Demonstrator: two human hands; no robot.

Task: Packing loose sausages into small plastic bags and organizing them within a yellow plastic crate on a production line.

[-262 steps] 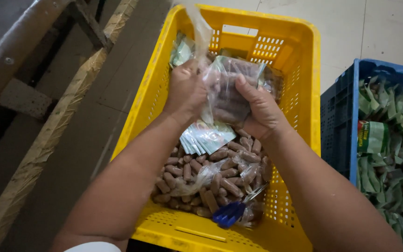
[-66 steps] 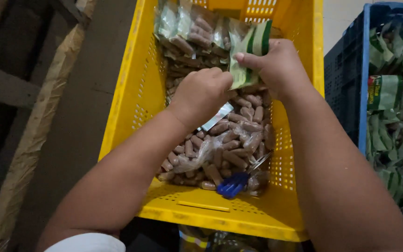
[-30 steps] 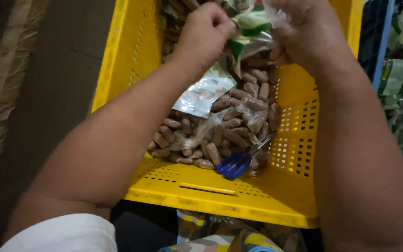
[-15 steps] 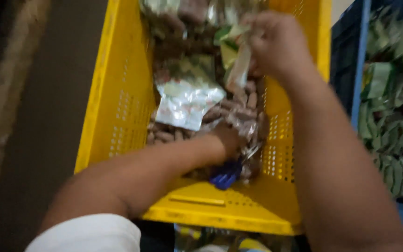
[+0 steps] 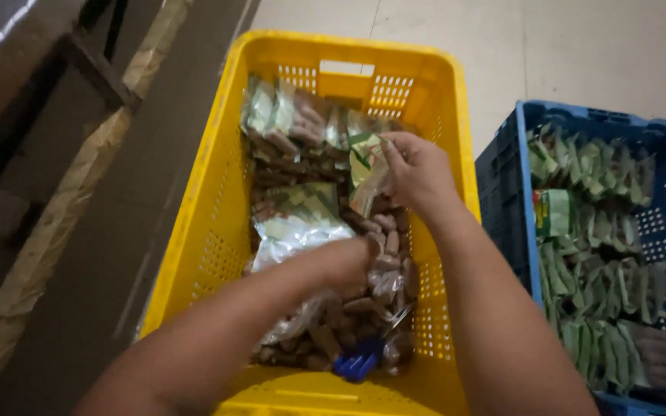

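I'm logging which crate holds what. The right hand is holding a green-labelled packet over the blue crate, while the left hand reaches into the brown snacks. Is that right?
Not quite: the crate is wrong. The head view shows the right hand holding the green-labelled packet over the yellow crate, not the blue crate beside it. The left hand does reach into the brown snacks.

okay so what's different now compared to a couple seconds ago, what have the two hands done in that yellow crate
The left hand has dropped from the green-labelled packet down into the loose bags of brown pieces near the front of the yellow crate. The right hand still holds that packet up by itself. The blue clip and the blue crate of green packets stayed put.
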